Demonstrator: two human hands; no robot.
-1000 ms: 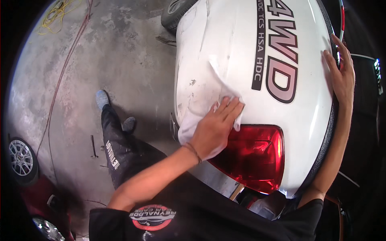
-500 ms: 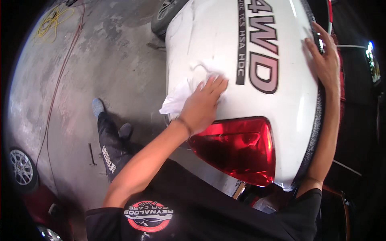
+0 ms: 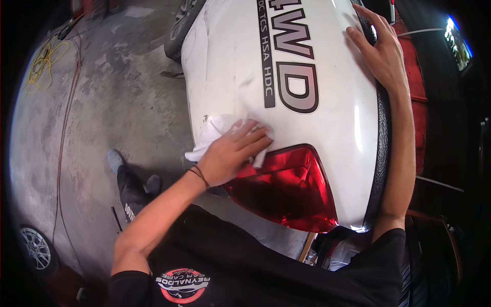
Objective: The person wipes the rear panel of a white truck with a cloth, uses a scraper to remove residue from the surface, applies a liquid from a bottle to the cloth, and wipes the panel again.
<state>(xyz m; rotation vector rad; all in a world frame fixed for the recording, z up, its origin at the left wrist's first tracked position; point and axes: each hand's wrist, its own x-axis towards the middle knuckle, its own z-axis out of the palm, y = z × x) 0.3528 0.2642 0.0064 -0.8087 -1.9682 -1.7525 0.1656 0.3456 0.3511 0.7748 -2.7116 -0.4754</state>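
My left hand (image 3: 228, 155) presses a crumpled white cloth (image 3: 217, 129) against the white side panel (image 3: 342, 115) of a vehicle. Its fingers lie bent over the cloth, just above the upper corner of the red tail light (image 3: 286, 190). A faint grey smudge (image 3: 247, 82) shows on the panel farther up from the cloth. Beside it runs a dark lettered decal (image 3: 296, 87). My right hand (image 3: 384, 59) rests at the panel's right edge, by the black textured rail (image 3: 382, 133). Its thumb and fingers are spread, and it holds nothing.
At the upper left, part of the vehicle's tyre (image 3: 181, 28) shows. Yellow cord (image 3: 43, 64) and a long reddish hose (image 3: 62, 133) lie on the concrete floor (image 3: 138, 77). A separate wheel (image 3: 37, 248) is at the lower left. A lit window-like bright patch (image 3: 458, 43) shows at right.
My left hand and the cloth have moved down the panel toward the tail light. My right hand stays by the rail. The whole view has shifted.
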